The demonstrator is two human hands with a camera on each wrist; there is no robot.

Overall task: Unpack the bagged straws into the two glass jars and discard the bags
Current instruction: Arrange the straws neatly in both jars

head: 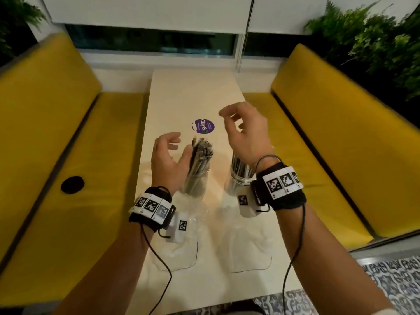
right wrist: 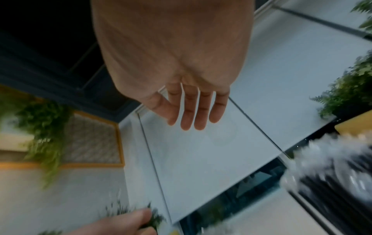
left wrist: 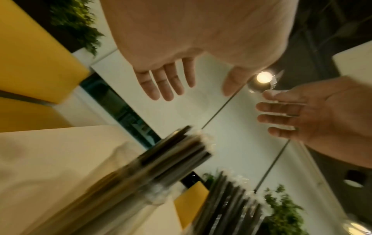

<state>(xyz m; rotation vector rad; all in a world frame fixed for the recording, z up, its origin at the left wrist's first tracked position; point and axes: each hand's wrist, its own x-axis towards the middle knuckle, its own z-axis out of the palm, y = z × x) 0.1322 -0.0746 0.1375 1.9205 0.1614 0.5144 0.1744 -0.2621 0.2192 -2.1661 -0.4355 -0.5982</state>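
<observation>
We are hovering both hands, left hand [head: 167,159] and right hand [head: 246,133], fingers [left wrist: 161,84] loosely spread and holding nothing, risking toppling the 2 straw-filled jars [head: 196,178] just beneath them while reaching for the bags [head: 247,251].

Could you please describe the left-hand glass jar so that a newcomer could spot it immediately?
On the pale table between the yellow benches, two straw-filled jars stand side by side. The left jar is beside the left hand; its dark straws lean toward the purple sticker.

Two glass jars [head: 196,183] upright on table, dark straws [head: 201,153] inside, empty clear bags [head: 181,251] nearer
</observation>
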